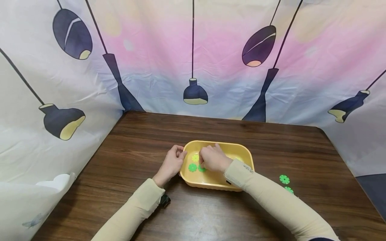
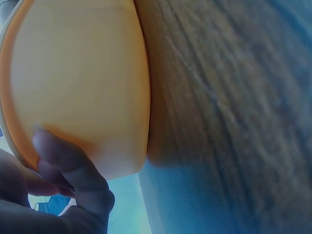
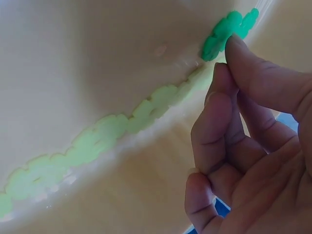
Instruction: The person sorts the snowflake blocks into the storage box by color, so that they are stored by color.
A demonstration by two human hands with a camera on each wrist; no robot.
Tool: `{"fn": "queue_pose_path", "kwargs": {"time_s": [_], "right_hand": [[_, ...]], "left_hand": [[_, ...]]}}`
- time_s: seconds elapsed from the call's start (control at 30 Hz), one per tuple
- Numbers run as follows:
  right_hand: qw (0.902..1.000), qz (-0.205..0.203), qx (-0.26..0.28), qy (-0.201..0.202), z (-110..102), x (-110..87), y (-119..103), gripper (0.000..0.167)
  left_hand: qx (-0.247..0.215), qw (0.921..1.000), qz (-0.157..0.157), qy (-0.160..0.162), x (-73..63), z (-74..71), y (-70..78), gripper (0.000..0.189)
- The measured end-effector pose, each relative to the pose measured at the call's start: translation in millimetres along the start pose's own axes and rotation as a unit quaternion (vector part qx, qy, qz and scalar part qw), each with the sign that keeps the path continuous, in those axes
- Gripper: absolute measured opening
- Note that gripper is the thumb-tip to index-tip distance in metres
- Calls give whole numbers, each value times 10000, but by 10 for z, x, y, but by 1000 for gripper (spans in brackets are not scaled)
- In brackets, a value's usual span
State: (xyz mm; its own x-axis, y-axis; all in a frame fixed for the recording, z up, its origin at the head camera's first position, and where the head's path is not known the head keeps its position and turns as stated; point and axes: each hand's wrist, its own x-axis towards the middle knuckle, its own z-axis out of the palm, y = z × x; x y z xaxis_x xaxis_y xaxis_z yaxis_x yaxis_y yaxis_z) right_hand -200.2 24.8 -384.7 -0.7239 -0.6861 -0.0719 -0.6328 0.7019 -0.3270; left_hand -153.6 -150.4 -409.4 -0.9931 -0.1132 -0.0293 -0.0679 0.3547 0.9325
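Observation:
A yellow plastic tray [image 1: 217, 184] sits on the table. My left hand [image 1: 172, 164] grips its left end at the rim; the left wrist view shows a curled finger [image 2: 66, 153] against the outer wall. Inside the tray my right hand [image 1: 214, 158] reaches down with bent fingers, thumb and forefinger pinching at a green flower-shaped plastic piece [image 3: 222, 36]. Just left of it lies another green piece [image 1: 192, 167], with a yellow piece [image 1: 195, 157] behind. A row of pale yellow-green pieces [image 3: 100, 139] runs along the tray in the right wrist view, partly hidden by my fingers.
Two more green flower-shaped pieces [image 1: 284, 179] lie on the dark wooden table [image 1: 144, 134] to the right, one partly covered by my right sleeve. A printed cloth [image 1: 163, 60] with lamp pictures hangs behind the table and along its sides.

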Motion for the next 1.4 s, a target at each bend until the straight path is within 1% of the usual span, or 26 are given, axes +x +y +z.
{"fn": "queue_pose_path", "kwargs": {"time_s": [0.23, 0.4, 0.57, 0.83, 1.03, 1.2, 1.33, 1.4], "right_hand": [[10000, -26, 42, 26, -65, -67, -22, 14], [9996, -125, 76, 241, -165, -155, -39, 15], [9989, -90, 147, 427, -282, -280, -20, 17], [9959, 112, 437, 781, -510, -558, 117, 15], [9910, 274, 435, 1233, -662, -842, 289, 13], [9847, 486, 516, 1593, -735, -1080, 535, 13], [9772, 1006, 793, 1696, -813, -1295, 711, 9], [9723, 1310, 993, 1662, -838, -1399, 796, 9]], "left_hand": [[39, 10000, 34, -4, -2, 0, -1, 18], [32, 10000, 47, -13, 1, 3, -5, 17], [38, 10000, 27, -46, 3, 4, 4, 18], [71, 10000, 44, -15, 1, 3, 10, 18], [14, 10000, 28, -44, -7, 4, 27, 19], [3, 10000, -53, -76, -7, 1, 28, 19], [39, 9999, -110, -85, -9, 0, 26, 20], [48, 9999, -115, -92, -11, 2, 28, 20]]}}
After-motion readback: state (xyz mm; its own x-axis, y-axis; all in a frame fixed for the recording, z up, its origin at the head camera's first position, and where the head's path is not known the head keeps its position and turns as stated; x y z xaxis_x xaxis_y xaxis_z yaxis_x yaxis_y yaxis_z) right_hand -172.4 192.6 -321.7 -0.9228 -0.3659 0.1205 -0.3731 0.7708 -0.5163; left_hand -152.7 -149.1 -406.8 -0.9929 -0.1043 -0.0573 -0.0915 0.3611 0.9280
